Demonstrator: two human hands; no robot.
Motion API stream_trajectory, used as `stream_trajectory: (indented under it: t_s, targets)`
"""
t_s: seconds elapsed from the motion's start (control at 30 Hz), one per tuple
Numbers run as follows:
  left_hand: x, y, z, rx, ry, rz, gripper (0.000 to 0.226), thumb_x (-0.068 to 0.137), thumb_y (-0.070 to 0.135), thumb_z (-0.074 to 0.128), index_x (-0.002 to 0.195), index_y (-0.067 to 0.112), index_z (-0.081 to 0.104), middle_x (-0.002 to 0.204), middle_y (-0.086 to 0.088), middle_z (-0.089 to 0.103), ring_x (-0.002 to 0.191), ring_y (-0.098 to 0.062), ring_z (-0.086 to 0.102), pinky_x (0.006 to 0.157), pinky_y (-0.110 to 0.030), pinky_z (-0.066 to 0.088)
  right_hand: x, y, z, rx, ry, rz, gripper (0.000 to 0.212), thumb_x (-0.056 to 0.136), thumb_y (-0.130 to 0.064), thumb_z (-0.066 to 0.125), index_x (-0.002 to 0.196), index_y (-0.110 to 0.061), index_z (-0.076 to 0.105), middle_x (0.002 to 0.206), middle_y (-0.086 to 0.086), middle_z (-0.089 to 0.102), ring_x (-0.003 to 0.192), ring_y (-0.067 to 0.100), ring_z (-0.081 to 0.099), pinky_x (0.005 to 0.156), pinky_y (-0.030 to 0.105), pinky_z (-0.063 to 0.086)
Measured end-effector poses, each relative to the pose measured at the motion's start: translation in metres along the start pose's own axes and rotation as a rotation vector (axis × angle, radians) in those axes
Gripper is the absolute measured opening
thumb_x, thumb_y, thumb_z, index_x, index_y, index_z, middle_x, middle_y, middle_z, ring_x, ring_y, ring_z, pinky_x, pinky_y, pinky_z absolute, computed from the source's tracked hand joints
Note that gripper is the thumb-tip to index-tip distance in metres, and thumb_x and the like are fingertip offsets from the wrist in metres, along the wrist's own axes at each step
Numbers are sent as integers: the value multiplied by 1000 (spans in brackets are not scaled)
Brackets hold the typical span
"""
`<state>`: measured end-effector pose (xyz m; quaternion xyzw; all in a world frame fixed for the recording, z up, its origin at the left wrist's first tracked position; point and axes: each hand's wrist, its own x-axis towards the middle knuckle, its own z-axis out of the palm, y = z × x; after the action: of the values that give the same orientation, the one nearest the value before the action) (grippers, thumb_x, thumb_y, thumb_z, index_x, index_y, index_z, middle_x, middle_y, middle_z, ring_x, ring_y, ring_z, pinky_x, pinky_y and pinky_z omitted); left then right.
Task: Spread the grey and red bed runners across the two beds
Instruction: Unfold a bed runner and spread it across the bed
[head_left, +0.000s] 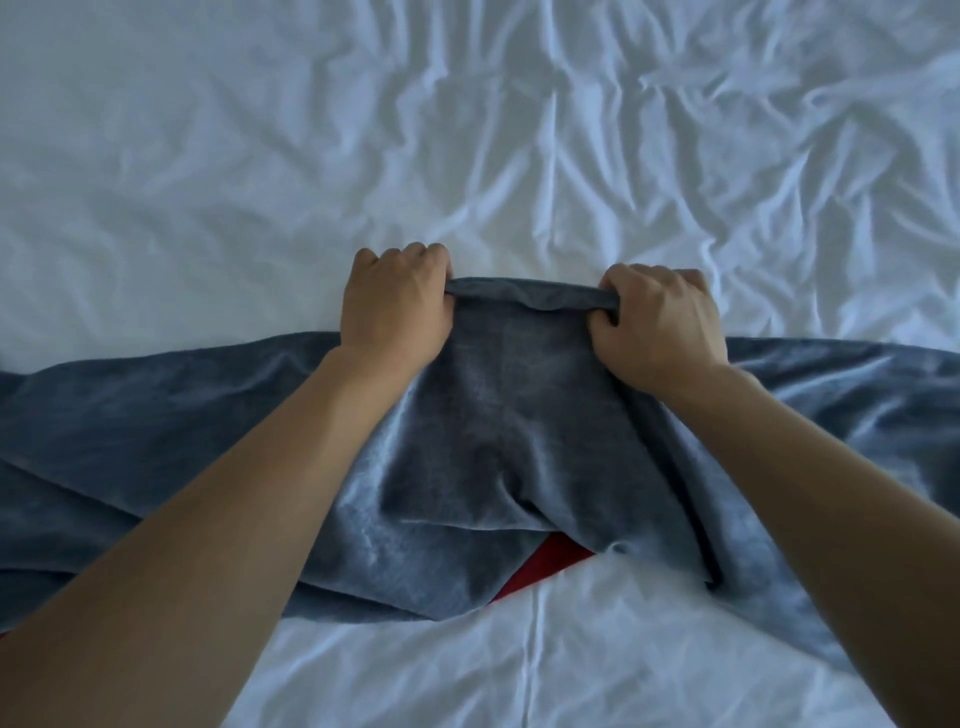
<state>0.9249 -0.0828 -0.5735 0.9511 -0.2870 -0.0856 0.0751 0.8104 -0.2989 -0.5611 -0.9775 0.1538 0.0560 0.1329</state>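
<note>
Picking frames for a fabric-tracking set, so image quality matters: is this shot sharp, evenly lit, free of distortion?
Head view: soft bluish light, no hard shadows or glare; white sheet slightly washed out; both hands, left and right, and grey runner reasonably sharp; forearms stretched by wide-angle distortion near the bottom corners.

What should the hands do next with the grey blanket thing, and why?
Probably pull the far edge forward, away from the body. Both the left hand and right hand grip that edge of the grey runner, which is bunched and folded, with the red runner peeking out underneath on the white sheet.
</note>
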Motion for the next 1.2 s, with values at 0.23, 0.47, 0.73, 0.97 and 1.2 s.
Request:
stream_trajectory:
  t_s: [0.23,0.47,0.73,0.97,1.2]
  targets:
    - [22,1,-1,3,-14,-23,11,94,20,56,100,14,60,94,-4,65,84,-29,59,85,-39,34,23,6,9,-54,-2,34,9,85,-9,54,86,-9,63,80,5,63,77,27,52,89,34,29]
    - [42,6,4,-8,18,-28,12,94,17,54,103,12,61,97,-5,66,85,-30,60,88,-41,36,36,7,14,-75,15,79,8,85,-9,53,88,-8,60,83,6,61,81,30,55,93,38,32]
    - [-9,-9,-10,25,25,-81,33,93,40,57,106,10,56,96,-7,62,88,-29,58,87,-42,40,14,-36,-2,-20,91,-66,36,82,-20,58,117,-11,60,105,6,63,101,29,56,103,41,33]
    - [-72,-76,-45,67,93,-207,38,91,38,61,115,10,56,109,-8,61,99,-28,57,91,-40,41,11,-129,-1,-21,84,-271,39,85,-16,55,123,-10,62,114,9,63,107,31,55,107,41,30]
    - [-116,-172,-65,71,138,-277,23,96,27,54,114,14,60,110,-3,62,99,-24,57,91,-38,40,14,-241,24,-77,47,-423,27,93,-23,52,110,-12,68,108,7,66,103,29,57,106,39,31]
